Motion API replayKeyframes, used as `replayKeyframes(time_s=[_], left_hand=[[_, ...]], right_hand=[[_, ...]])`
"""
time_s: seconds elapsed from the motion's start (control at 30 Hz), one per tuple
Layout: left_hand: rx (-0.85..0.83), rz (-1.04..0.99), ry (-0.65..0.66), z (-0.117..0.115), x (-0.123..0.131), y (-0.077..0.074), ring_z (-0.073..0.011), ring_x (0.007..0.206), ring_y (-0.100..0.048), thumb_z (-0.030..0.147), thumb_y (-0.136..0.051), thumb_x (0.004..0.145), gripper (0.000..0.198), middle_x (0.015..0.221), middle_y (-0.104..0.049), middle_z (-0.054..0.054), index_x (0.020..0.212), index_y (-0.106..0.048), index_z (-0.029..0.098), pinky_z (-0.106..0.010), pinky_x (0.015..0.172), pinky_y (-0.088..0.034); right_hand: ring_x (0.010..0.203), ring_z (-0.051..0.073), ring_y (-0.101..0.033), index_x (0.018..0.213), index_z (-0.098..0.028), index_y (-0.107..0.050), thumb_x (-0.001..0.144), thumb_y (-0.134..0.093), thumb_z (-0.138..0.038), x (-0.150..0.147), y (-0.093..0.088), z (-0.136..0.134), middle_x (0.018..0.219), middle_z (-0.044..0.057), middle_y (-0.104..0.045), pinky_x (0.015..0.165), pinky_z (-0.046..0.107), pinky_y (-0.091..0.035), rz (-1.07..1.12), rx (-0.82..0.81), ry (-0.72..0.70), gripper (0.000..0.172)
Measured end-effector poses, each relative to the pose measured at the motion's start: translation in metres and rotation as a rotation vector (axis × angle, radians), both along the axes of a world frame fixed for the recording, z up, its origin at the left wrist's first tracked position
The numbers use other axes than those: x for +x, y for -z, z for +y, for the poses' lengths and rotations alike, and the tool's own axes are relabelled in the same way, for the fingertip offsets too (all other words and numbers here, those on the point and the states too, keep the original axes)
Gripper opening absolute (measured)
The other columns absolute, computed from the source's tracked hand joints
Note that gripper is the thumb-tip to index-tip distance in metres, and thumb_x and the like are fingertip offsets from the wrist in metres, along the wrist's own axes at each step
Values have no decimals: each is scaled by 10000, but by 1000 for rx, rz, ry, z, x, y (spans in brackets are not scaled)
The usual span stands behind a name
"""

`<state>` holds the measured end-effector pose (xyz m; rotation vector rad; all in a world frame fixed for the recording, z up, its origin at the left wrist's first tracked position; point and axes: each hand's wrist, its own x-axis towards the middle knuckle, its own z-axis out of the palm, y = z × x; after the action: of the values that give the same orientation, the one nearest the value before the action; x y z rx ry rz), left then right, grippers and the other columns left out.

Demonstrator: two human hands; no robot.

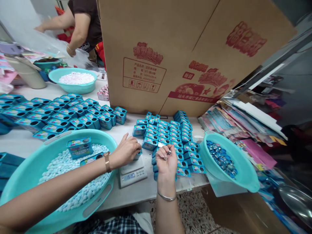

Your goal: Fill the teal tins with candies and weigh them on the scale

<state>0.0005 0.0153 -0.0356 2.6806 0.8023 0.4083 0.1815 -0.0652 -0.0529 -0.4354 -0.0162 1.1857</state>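
My left hand (126, 150) reaches over a small digital scale (133, 175) with its fingers bent down at a small blue box (138, 155). The hand hides most of that box. To its right, my right hand (167, 159) is turned palm up with curled fingers. A small shiny bit shows at its fingertips, too small to name. Behind and beside this hand stand rows of blue printed boxes (164, 130) with round dark holes on top. Left of the scale, a turquoise basin (104, 138) holds pale blue candies (63, 169), with two blue boxes (80, 148) lying on them.
A large cardboard carton (156, 32) walls off the back. On the right, a turquoise basin (246, 165) holds shiny blue pieces. More blue boxes (58, 113) stand left, before a basin (73, 87) of pale candies. Another person (84, 26) handles clear plastic at the back left.
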Motion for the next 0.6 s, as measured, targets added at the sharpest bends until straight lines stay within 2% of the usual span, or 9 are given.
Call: replayKeyframes(time_s=[0.17, 0.3, 0.43, 0.5, 0.6], left_hand=[[7, 28, 17, 0, 1, -1, -209, 938, -528, 218, -471, 861, 180, 852, -622, -32, 853, -651, 233, -553, 1043, -172], [35, -33, -45, 8, -8, -16, -208, 957, -537, 247, -450, 878, 200, 916, -634, -32, 943, -639, 245, -539, 1043, -184], [76, -125, -147, 12, -33, -31, -192, 944, -564, 344, -453, 891, 217, 989, -643, -23, 1003, -609, 243, -494, 1056, -208], [60, -116, -144, 8, -50, -31, -195, 945, -570, 385, -469, 884, 242, 1005, -645, -26, 1030, -596, 239, -456, 1032, -270], [21, -82, -150, -2, -73, -23, -217, 951, -566, 422, -484, 873, 283, 1000, -643, -41, 1051, -587, 227, -384, 913, -390]], right_hand=[[404, 33, -296, 738, -205, -446, 843, -515, -267, 0, 1, 0, 556, -100, -342, 396, 144, -283, -8, 15, -7, 141], [402, 35, -289, 741, -204, -448, 844, -518, -274, 1, 2, 0, 560, -100, -330, 395, 148, -294, -27, 0, -4, 142], [403, 34, -287, 742, -206, -448, 850, -513, -276, 4, 0, -4, 558, -101, -325, 389, 139, -284, -20, 17, -7, 145], [403, 33, -292, 749, -202, -457, 859, -498, -266, 5, -2, -9, 559, -98, -334, 382, 138, -276, 14, 14, 2, 133], [396, 34, -288, 756, -197, -467, 875, -469, -271, 4, -4, -18, 556, -95, -348, 376, 143, -268, 68, -7, 20, 140]])
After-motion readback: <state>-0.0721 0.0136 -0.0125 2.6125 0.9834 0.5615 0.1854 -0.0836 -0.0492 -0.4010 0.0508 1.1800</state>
